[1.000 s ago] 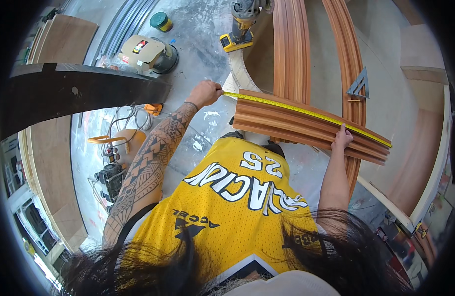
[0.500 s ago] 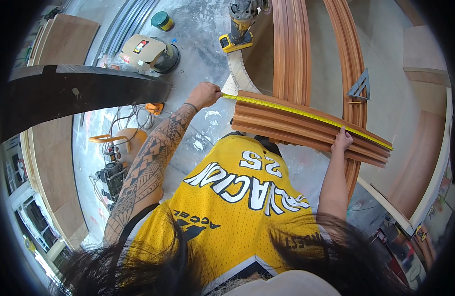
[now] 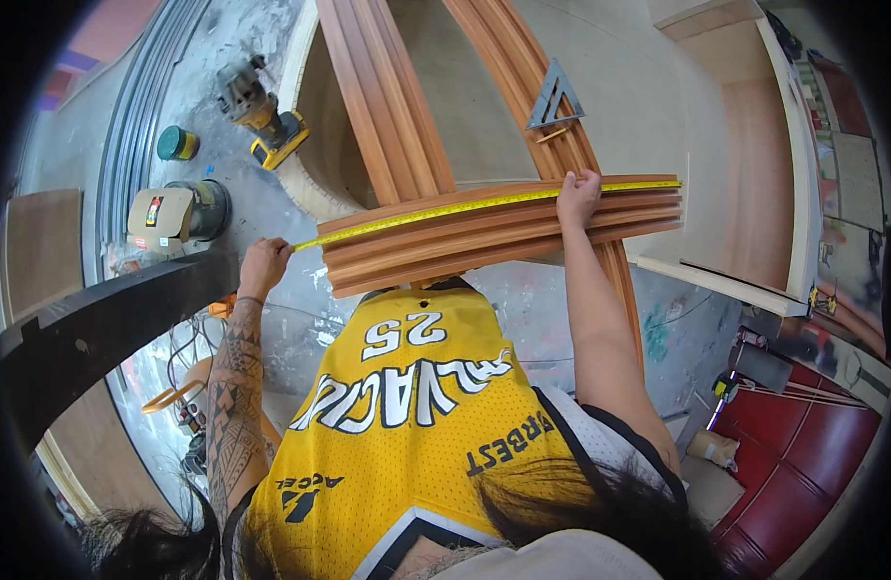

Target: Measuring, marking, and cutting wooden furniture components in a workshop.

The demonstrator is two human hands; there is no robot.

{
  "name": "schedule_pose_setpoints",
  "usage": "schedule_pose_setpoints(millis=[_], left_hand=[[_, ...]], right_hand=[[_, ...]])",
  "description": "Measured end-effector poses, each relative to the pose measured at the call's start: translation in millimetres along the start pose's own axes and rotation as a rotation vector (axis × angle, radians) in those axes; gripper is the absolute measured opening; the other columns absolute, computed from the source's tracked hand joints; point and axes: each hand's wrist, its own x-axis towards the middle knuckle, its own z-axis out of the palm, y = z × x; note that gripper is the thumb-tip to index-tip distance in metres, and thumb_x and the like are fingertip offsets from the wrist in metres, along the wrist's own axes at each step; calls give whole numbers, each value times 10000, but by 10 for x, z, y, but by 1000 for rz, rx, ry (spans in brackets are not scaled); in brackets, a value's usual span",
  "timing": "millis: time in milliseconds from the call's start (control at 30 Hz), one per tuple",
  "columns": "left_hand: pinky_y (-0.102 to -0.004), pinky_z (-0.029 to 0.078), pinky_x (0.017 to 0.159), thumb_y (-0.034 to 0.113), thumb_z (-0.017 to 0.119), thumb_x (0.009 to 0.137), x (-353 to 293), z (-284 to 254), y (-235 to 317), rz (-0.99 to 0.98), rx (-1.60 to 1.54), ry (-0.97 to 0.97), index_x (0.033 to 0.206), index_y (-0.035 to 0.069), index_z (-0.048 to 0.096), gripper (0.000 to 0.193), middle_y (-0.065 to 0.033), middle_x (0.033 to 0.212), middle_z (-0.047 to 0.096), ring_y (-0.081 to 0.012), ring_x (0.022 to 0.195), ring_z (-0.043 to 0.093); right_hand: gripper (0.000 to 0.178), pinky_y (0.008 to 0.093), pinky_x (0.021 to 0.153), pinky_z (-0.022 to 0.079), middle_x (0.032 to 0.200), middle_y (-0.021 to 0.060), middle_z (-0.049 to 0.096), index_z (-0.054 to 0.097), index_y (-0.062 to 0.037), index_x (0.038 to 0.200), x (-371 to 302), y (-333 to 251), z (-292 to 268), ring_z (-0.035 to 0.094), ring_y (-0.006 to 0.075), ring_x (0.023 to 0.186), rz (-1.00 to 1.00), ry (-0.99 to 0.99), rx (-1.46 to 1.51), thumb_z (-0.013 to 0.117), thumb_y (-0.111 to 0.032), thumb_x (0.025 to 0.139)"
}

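A yellow tape measure (image 3: 445,207) lies stretched along the far edge of a short, reddish-brown fluted panel (image 3: 445,244). At the panel's left end, just off it, my left hand (image 3: 264,267) is closed on the tape; whether the tape's case sits inside that fist is hidden. My right hand (image 3: 578,200) has its fingers curled down on the tape, pressing it against the panel toward the right end. The short panel rests across two longer fluted panels, one at the middle (image 3: 383,106) and one to its right (image 3: 503,68).
A metal speed square (image 3: 556,97) sits on the right long panel beside a small wood strip (image 3: 553,135). A cordless power tool (image 3: 262,116) stands on a curved wooden edge (image 3: 305,184). At left are a black curved piece (image 3: 107,304), a bucket (image 3: 211,208) and a green-lidded tub (image 3: 178,143).
My view has swung to the right, so everything appears farther left. Both hands keep their hold along the tape, and the tape still lies along the short panel.
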Motion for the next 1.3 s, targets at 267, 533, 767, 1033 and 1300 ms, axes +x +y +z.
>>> schedule_pose_setpoints(millis=[267,533,767,1033,1300], left_hand=[[-525,555,861,311,684,982,30,-80,-63,35,147,-44,956,54,796,281,-192,890,740,-401,922,699],[-480,576,854,303,691,967,-323,-45,-312,-72,85,16,973,84,815,252,-164,873,754,-372,896,712],[-469,581,857,311,687,984,-523,-79,-172,-145,50,-20,1022,112,817,241,-133,907,751,-342,941,709],[-481,583,859,319,695,982,-414,110,8,-110,-21,-10,1058,123,823,246,-155,926,751,-366,954,707],[-483,591,878,322,682,989,-234,187,307,-117,-27,-42,1059,124,822,253,-160,965,762,-370,992,711]], right_hand=[[430,473,997,499,1142,168,607,703,-147,1344,706,-36,410,596,369,1117,-834,-289,-405,668,-10,938],[222,484,971,517,1161,160,635,702,-117,1164,581,-166,463,619,367,1148,-915,-247,-539,745,-127,947],[197,479,901,561,1069,189,754,674,-78,1227,-273,-605,392,744,356,989,-616,-431,-166,619,-140,1048],[250,330,955,576,1145,143,777,703,-6,1257,-2206,-1484,796,748,182,1045,-435,-1196,516,658,-132,1046],[292,312,895,577,1028,105,779,733,8,1234,-2679,-1538,1337,755,187,963,-434,-1230,408,688,-216,1051]])
